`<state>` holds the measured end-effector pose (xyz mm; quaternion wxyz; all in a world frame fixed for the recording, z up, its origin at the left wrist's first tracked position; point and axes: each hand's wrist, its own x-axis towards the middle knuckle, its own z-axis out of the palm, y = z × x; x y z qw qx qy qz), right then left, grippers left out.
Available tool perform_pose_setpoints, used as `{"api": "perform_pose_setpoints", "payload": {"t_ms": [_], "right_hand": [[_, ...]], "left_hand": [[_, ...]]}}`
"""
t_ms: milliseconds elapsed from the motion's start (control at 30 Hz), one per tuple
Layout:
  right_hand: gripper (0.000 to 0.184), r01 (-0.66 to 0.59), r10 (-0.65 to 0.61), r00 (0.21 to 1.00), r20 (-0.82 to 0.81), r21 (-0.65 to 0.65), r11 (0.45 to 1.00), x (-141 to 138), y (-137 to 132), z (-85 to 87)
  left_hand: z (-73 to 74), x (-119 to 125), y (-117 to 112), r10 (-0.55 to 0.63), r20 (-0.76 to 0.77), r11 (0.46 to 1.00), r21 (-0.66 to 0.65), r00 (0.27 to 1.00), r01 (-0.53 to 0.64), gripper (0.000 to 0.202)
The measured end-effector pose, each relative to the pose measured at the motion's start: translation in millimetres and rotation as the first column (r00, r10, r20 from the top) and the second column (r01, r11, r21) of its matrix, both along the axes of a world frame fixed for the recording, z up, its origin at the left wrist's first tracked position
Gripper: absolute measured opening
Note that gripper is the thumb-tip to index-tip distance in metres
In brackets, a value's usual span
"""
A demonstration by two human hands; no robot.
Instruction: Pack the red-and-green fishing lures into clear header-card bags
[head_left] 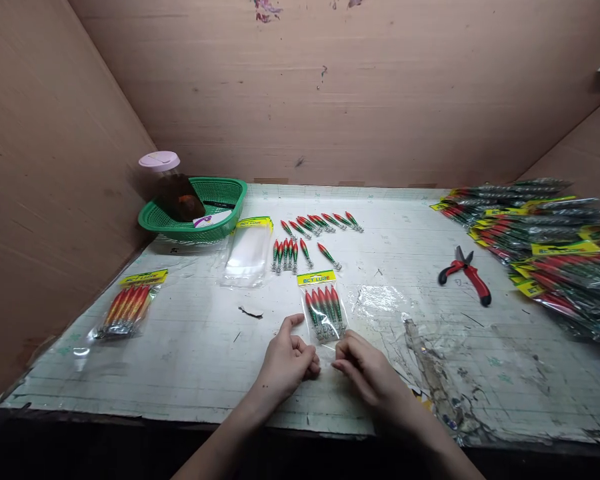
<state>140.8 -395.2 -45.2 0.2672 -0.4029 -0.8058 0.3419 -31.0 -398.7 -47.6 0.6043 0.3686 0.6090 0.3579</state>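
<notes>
Lying just beyond the fingers point(292, 321), lure packet point(323, 305)

Room lies left of the cutters point(465, 269) (packs point(570, 273) crowd right).

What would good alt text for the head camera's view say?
A person's left hand and right hand flank the near end of a clear, yellow-topped packet of red-and-green lures on a pale table. Beyond lie loose lures and clear bags; a green basket stands back left, red-handled pliers and heaped packets lie right.
</notes>
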Motion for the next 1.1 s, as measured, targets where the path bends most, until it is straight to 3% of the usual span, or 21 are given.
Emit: {"api": "perform_pose_setpoints", "payload": {"t_ms": [100,200,267,300,367,400,467,533,600,667,733,867,1000,1100], "right_hand": [[0.022,0.218,-0.220,0.971,-0.088,-0.040,0.975,36,-2,4.6],[0.023,0.506,-0.507,0.859,-0.064,-0.033,0.862,103,-1,-4.1],[0.026,0.678,-0.700,0.709,0.079,0.196,0.709,154,0,-11.7],[0.029,0.675,-0.759,0.625,0.183,0.361,0.643,175,0,-14.1],[0.034,0.588,-0.802,0.520,0.295,0.557,0.586,199,0,-14.0],[0.036,0.514,-0.787,0.534,0.310,0.620,0.593,199,-1,-11.8],[0.033,0.317,-0.659,0.693,0.293,0.698,0.643,173,-3,-5.2],[0.030,0.047,-0.384,0.872,0.302,0.731,0.681,126,-2,0.6],[0.034,-0.246,-0.093,0.915,0.392,0.728,0.640,77,2,3.1],[0.030,-0.380,0.083,0.910,0.405,0.740,0.555,42,11,2.9],[0.024,-0.393,0.171,0.917,0.360,0.743,0.541,27,19,2.1],[0.022,-0.366,0.254,0.931,0.263,0.677,0.639,34,15,4.4],[0.024,-0.327,0.239,0.945,0.225,0.599,0.730,44,-9,4.0],[0.023,-0.247,0.204,0.969,0.142,0.472,0.846,46,-23,-3.7]], "left_hand": [[-0.3,1,0,-0.009,-0.019,1.000,0.000,1.000,0.009,0.054],[0.0,-3,-4,-0.072,-0.052,0.997,0.026,0.996,0.074,0.056],[0.2,-10,-11,-0.158,-0.135,0.983,0.076,0.978,0.169,0.055],[0.2,-15,-14,-0.192,-0.227,0.966,0.130,0.955,0.225,0.054],[0.3,-26,-20,-0.188,-0.484,0.885,0.295,0.855,0.361,0.051],[0.5,-31,-21,-0.137,-0.607,0.806,0.391,0.783,0.445,0.049],[1.5,-38,-17,-0.035,-0.753,0.583,0.519,0.657,0.625,0.044],[3.0,-39,-6,-0.047,-0.805,0.375,0.535,0.592,0.757,0.038],[3.6,-36,6,-0.135,-0.825,0.275,0.501,0.549,0.821,0.031],[1.5,-34,13,-0.189,-0.817,0.264,0.492,0.544,0.830,0.028],[-3.6,-35,12,-0.169,-0.795,0.276,0.530,0.583,0.802,0.027],[-16.0,-42,-11,-0.042,-0.764,0.268,0.613,0.644,0.743,0.024],[-16.4,-36,-38,0.092,-0.746,0.242,0.659,0.659,0.712,0.023],[-11.1,-25,-50,0.158,-0.703,0.306,0.702,0.693,0.643,0.021]]}}
